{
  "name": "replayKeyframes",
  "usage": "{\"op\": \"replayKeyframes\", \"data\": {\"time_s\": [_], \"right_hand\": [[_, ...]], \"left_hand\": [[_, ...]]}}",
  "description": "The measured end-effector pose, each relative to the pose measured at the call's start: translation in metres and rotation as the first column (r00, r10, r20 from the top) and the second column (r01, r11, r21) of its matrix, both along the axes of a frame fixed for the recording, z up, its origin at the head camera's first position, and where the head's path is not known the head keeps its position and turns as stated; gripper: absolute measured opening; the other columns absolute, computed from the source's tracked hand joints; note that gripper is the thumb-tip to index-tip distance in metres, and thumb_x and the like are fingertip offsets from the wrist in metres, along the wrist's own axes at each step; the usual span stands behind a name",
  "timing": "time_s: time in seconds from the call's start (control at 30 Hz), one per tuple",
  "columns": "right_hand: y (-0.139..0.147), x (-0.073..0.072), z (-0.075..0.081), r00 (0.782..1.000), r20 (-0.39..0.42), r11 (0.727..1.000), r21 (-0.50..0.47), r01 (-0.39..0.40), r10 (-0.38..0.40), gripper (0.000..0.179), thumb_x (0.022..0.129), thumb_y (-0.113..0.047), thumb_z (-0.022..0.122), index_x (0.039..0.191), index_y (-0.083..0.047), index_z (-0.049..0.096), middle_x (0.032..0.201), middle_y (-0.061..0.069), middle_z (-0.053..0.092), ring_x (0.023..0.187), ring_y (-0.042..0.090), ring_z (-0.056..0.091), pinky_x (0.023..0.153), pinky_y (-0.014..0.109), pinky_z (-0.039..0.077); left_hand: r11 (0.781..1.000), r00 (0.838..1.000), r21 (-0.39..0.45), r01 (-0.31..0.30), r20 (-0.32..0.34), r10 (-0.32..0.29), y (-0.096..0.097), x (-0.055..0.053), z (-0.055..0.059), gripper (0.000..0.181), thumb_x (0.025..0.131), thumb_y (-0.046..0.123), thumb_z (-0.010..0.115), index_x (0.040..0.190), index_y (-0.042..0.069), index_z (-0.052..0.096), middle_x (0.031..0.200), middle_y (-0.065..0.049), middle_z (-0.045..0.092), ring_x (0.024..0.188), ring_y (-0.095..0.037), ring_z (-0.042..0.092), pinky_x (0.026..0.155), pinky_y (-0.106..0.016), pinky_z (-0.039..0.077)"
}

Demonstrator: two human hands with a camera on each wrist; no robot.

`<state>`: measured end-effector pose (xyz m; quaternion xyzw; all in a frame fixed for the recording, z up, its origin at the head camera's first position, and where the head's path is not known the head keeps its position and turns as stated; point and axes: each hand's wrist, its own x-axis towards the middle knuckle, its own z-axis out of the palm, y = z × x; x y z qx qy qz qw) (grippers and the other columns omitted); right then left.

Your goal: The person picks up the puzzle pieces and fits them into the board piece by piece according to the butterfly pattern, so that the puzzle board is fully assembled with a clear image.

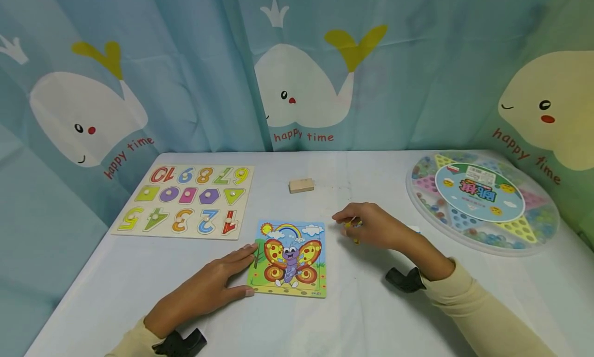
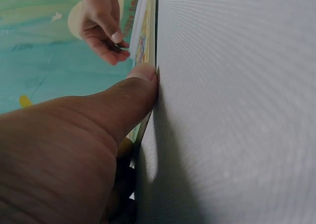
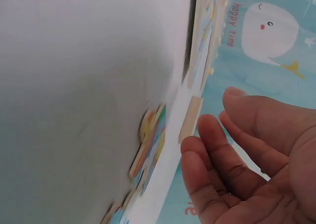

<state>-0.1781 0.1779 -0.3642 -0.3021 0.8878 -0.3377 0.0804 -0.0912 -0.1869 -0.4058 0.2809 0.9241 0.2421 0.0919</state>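
Observation:
A square butterfly puzzle board (image 1: 291, 259) lies flat on the white table. My left hand (image 1: 218, 282) rests at its left edge, fingers extended, with the thumb touching near the lower left corner; the left wrist view shows that thumb (image 2: 140, 78) against the board's side. To the right of the board, my right hand (image 1: 371, 225) hovers with loosely bent fingers. Below it are colourful puzzle pieces (image 3: 150, 145), mostly hidden in the head view except for some yellow bits (image 1: 355, 223). In the right wrist view thumb and fingers stand apart, holding nothing.
A number-and-shape peg board (image 1: 153, 210) lies at the back left. Behind the butterfly board sits a small wooden block (image 1: 301, 185). A round Chinese checkers set with marbles (image 1: 482, 202) occupies the right side. A whale-print curtain (image 1: 209, 88) hangs behind the table.

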Motion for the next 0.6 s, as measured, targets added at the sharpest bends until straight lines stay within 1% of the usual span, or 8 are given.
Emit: {"op": "replayKeyframes", "data": {"time_s": [0.17, 0.27, 0.37, 0.5, 0.6], "right_hand": [[0.007, -0.002, -0.002, 0.998, 0.024, 0.998, 0.029, 0.053, -0.053, 0.032, 0.084, 0.001, 0.071, 0.115, 0.001, 0.068, 0.11, 0.008, 0.067, 0.1, 0.026, 0.061, 0.088, 0.044, 0.053], [0.012, -0.002, -0.001, 0.997, 0.028, 0.996, 0.05, 0.072, -0.073, 0.034, 0.084, -0.002, 0.073, 0.117, 0.001, 0.067, 0.114, 0.009, 0.065, 0.104, 0.028, 0.059, 0.09, 0.045, 0.052], [0.016, -0.002, 0.0, 0.997, 0.032, 0.996, 0.06, 0.072, -0.074, 0.034, 0.085, -0.003, 0.072, 0.119, 0.001, 0.066, 0.116, 0.011, 0.064, 0.105, 0.029, 0.058, 0.091, 0.047, 0.051], [0.02, -0.002, 0.0, 0.997, 0.031, 0.996, 0.062, 0.062, -0.064, 0.035, 0.086, -0.004, 0.071, 0.12, 0.002, 0.065, 0.116, 0.013, 0.064, 0.105, 0.03, 0.059, 0.091, 0.048, 0.051], [0.023, -0.003, -0.002, 0.997, 0.024, 0.995, 0.071, 0.07, -0.072, 0.035, 0.085, -0.002, 0.071, 0.119, 0.003, 0.065, 0.115, 0.013, 0.064, 0.104, 0.029, 0.059, 0.089, 0.047, 0.052]], "left_hand": [[1.0, 1.0, -0.002, -0.006, 0.005, 0.006, 0.0, 0.0, 0.0, 0.073, 0.087, 0.041, 0.072, 0.146, 0.007, 0.045, 0.157, 0.004, 0.03, 0.142, -0.018, 0.028, 0.11, -0.039, 0.034], [1.0, 1.0, 0.002, -0.007, 0.013, 0.007, 0.0, 0.0, 0.0, 0.073, 0.087, 0.042, 0.072, 0.146, 0.008, 0.045, 0.157, 0.004, 0.03, 0.142, -0.018, 0.027, 0.11, -0.039, 0.033], [1.0, 1.0, 0.008, -0.006, 0.018, 0.006, 0.0, 0.001, 0.0, 0.072, 0.087, 0.041, 0.072, 0.145, 0.007, 0.047, 0.157, 0.004, 0.03, 0.143, -0.018, 0.027, 0.111, -0.039, 0.033], [1.0, 1.0, 0.013, 0.002, 0.002, -0.002, 0.0, 0.001, 0.0, 0.071, 0.087, 0.04, 0.072, 0.143, 0.005, 0.048, 0.156, 0.002, 0.031, 0.142, -0.02, 0.028, 0.11, -0.04, 0.034], [1.0, 1.0, 0.012, 0.007, -0.013, -0.007, 0.0, 0.001, 0.0, 0.071, 0.087, 0.041, 0.072, 0.143, 0.004, 0.048, 0.156, 0.0, 0.032, 0.142, -0.022, 0.03, 0.109, -0.041, 0.035]]}}
